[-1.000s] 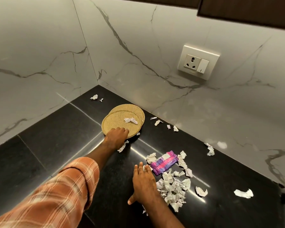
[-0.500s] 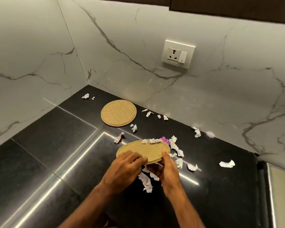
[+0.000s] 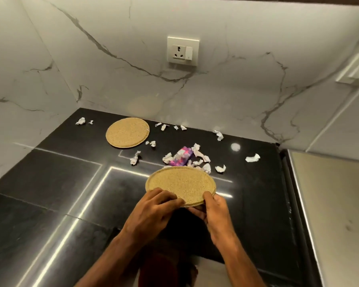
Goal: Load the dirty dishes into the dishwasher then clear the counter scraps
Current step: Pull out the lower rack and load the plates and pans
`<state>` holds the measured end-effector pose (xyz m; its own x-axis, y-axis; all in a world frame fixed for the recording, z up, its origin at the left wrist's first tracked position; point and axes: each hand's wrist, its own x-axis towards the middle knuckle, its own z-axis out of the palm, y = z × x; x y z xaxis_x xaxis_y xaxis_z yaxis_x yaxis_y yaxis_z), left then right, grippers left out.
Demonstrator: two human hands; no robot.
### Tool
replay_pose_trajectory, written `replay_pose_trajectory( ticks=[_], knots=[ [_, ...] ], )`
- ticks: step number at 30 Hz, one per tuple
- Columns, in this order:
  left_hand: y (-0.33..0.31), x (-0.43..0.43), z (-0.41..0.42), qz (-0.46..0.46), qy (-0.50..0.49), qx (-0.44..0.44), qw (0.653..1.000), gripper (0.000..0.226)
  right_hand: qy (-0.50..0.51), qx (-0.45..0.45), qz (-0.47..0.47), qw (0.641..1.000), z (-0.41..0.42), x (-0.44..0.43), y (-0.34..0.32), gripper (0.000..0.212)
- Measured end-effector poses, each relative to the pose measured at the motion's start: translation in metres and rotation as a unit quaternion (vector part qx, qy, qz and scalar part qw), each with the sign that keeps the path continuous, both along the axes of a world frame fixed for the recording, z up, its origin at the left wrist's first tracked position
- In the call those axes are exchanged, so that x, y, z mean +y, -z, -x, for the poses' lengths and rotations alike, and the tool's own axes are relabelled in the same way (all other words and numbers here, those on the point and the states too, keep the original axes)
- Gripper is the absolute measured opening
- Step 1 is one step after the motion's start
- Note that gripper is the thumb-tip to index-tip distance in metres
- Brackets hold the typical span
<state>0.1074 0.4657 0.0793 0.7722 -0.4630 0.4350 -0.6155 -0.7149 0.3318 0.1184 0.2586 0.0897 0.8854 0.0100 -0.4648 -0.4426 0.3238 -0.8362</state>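
A round tan woven mat (image 3: 181, 183) is held a little above the black counter (image 3: 50, 183). My left hand (image 3: 153, 212) grips its near edge with the fingers curled on top. My right hand (image 3: 214, 210) pinches the near right edge, thumb on top. The mat's top is bare. A second tan mat (image 3: 127, 132) lies flat near the back corner. Torn white paper scraps (image 3: 200, 156) and a purple wrapper (image 3: 180, 156) lie on the counter just beyond the held mat.
More scraps lie along the back wall (image 3: 218, 135), at the far left corner (image 3: 80, 121) and to the right (image 3: 252, 158). A wall socket (image 3: 182, 51) sits on the marble backsplash. A pale surface (image 3: 330, 204) adjoins the counter at the right.
The held mat has been levelled and the scraps that lay on its far edge are gone from it. Both hands keep their hold on its near edge.
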Motion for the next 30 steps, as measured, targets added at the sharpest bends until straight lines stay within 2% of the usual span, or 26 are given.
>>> replay_pose_trajectory(
  ticks=[7, 14, 19, 23, 25, 28, 30],
  knots=[
    [0.016, -0.048, 0.074, 0.01, 0.103, -0.025, 0.994, 0.024, 0.087, 0.01, 0.076, 0.993, 0.098, -0.046, 0.011, 0.028],
    [0.02, -0.123, 0.128, 0.016, 0.232, 0.011, 0.973, 0.027, 0.222, 0.041, 0.121, 0.967, 0.189, -0.11, 0.021, 0.025],
    [0.015, -0.193, 0.153, 0.003, 0.344, 0.029, 0.939, 0.025, 0.317, 0.078, 0.098, 0.94, 0.242, -0.165, 0.026, 0.021],
    [0.016, -0.255, 0.176, -0.035, 0.411, 0.053, 0.91, 0.025, 0.341, 0.083, 0.102, 0.931, 0.286, -0.217, 0.032, 0.023],
    [0.018, -0.29, 0.195, -0.06, 0.446, 0.076, 0.89, 0.028, 0.349, 0.116, 0.098, 0.925, 0.311, -0.248, 0.042, 0.015],
    [0.025, -0.343, 0.229, -0.106, 0.472, 0.123, 0.866, 0.035, 0.348, 0.168, 0.099, 0.917, 0.353, -0.298, 0.057, 0.023],
    [0.032, -0.382, 0.253, -0.158, 0.466, 0.179, 0.852, 0.04, 0.341, 0.172, 0.104, 0.919, 0.379, -0.333, 0.067, 0.02]
  ],
)
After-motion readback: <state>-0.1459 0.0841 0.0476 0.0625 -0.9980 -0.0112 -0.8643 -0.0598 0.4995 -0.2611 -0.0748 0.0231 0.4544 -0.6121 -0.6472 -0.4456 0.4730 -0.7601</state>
